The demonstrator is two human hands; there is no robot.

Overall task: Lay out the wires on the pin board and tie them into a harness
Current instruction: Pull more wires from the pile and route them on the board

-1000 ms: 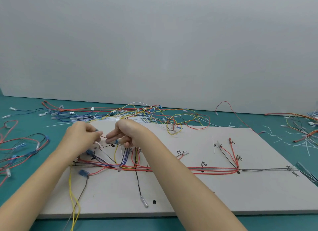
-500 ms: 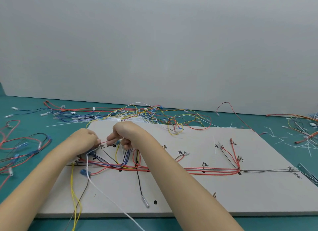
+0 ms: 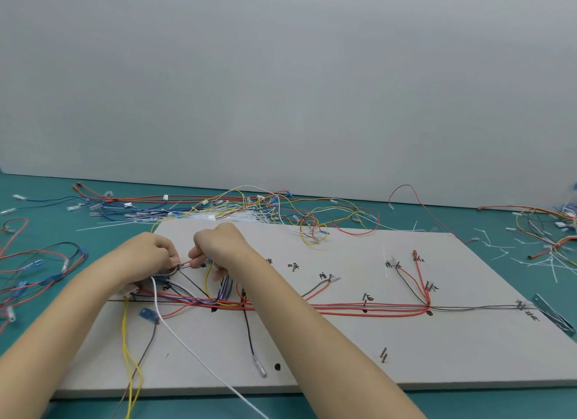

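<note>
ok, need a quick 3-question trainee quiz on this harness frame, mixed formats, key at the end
1. True or false: the left hand and right hand work at the left end of the pin board.
2. Which colour dominates the main run laid across the board? A) red B) green C) white
3. Fill in: a ____ cord trails from the hands off the board's near edge.

Key: 1 true; 2 A; 3 white
</note>
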